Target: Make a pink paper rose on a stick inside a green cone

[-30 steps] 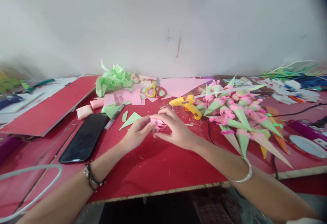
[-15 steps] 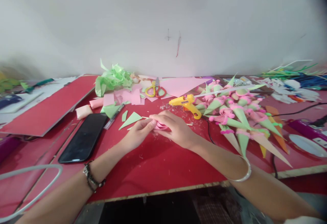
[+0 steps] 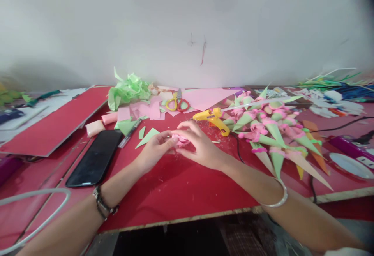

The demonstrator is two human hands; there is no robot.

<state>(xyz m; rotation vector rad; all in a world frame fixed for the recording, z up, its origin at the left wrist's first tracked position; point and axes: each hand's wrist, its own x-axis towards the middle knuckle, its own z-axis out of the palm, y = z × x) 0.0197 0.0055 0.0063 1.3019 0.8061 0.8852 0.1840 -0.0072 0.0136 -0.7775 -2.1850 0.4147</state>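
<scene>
Pink piece [image 3: 182, 140], right hand [image 3: 202, 147] more arched

Over the red counter [image 3: 187, 193], both hands [image 3: 206, 150] hold a curled pink piece [image 3: 182, 140] near a yellow glue gun [image 3: 214, 120]; a phone [image 3: 95, 158] lies leftward.

the held piece [image 3: 182, 140] is showing pink, and the tabletop [image 3: 175, 197] is showing red. the glue gun [image 3: 216, 120] is wearing yellow (its trigger [image 3: 210, 124] is showing orange), the scissors [image 3: 179, 95] are pairing yellow with red, and the crumpled paper [image 3: 128, 90] is showing light green.
</scene>
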